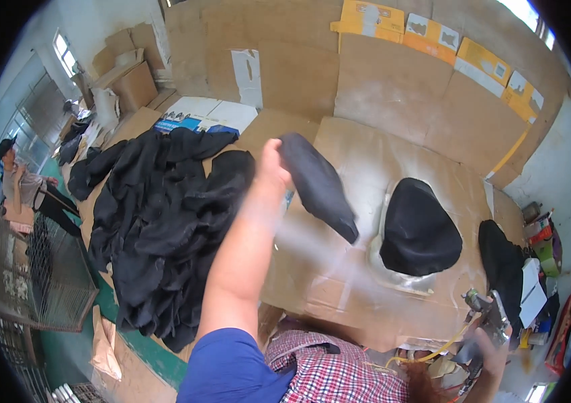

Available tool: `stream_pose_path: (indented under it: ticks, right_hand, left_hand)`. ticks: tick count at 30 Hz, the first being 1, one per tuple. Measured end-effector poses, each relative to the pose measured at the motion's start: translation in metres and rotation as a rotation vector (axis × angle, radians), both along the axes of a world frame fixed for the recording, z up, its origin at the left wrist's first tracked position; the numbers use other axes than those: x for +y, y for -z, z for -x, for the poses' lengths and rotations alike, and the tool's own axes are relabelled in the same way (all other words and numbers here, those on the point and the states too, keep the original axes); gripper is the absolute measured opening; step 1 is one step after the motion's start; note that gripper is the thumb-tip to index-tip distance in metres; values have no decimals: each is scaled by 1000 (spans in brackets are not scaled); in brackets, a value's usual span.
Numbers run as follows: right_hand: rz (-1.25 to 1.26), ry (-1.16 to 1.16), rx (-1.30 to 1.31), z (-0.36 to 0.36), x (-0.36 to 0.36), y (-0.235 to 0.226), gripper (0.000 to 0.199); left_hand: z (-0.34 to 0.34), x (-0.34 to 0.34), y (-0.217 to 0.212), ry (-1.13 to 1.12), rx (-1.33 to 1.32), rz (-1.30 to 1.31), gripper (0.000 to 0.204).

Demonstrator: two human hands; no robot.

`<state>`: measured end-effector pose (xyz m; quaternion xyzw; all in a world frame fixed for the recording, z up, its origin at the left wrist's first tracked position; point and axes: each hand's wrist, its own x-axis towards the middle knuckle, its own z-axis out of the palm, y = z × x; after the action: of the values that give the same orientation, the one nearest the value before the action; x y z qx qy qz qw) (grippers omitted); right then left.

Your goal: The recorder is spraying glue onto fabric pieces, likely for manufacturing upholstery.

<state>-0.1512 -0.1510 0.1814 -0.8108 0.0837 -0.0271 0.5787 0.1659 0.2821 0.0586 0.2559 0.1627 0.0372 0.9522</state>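
Note:
My left hand (273, 164), its arm stretched forward, is closed on the top end of a black fabric piece (319, 185) that hangs at a slant above the cardboard. At the lower right my right hand (492, 352) grips a metal spray gun (494, 316), slightly blurred. A pale mist drifts between the gun and the hanging piece. Another black fabric piece (421, 228), rounded and smooth, lies over a pale form (381, 265) on the cardboard-covered table (312, 269). Left of my left arm spreads a big heap of black fabric pieces (158, 228).
Tall cardboard sheets (393, 87) wall the back of the table. More black fabric (500, 269) lies at the right edge, beside assorted containers (546, 248). A yellow hose (426, 356) runs near my right hand. A wire cage (44, 275) and another person (27, 181) are at left.

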Motion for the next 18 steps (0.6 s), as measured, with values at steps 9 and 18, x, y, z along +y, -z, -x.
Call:
stream_pose_path:
  ticks: [9,18]
  right_hand:
    - [-18,55,96,-30,89,-2,65]
    - [120,0,134,-37,124,5,62]
  left_hand:
    - [-76,255,100,-546,-3,10,32]
    - [-25,321,199,-768,776,-93,40]
